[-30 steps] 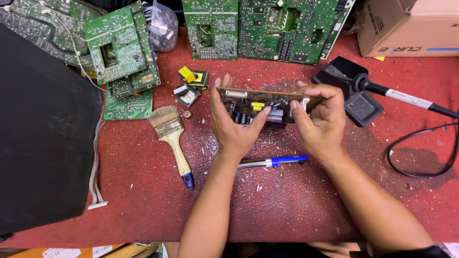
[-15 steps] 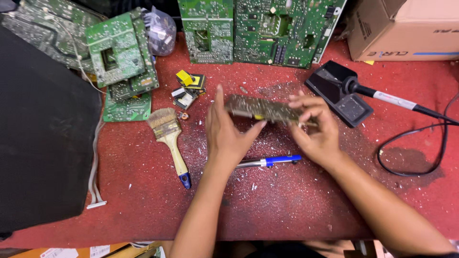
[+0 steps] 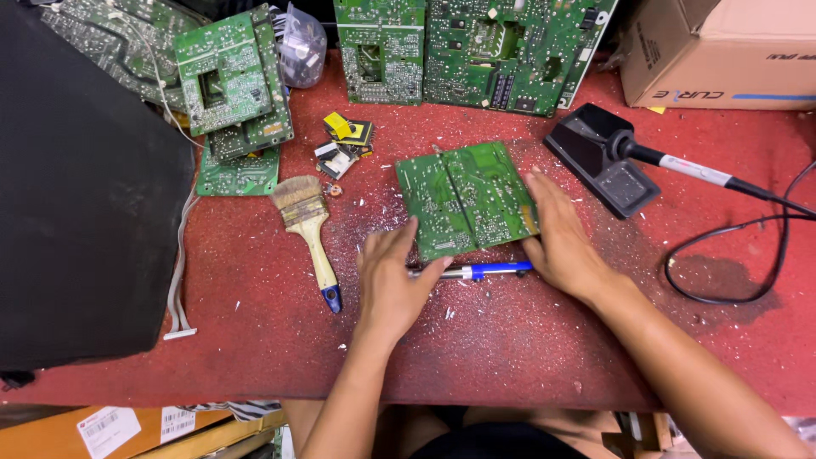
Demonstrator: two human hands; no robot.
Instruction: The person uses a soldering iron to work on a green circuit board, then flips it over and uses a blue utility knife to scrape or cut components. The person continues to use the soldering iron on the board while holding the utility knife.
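Fingers of both hands lie spread and flat: the left hand (image 3: 393, 276) touches the near corner of the green rectangular circuit board (image 3: 466, 198), the right hand (image 3: 561, 234) braces its right edge, seemingly to steady it solder-side up on the red desk (image 3: 255, 323). A blue-tipped metal pen-shaped tool (image 3: 476, 270) lies just below; a wooden-handled brush (image 3: 308, 228) rests left, a black soldering-iron stand (image 3: 603, 161) right.
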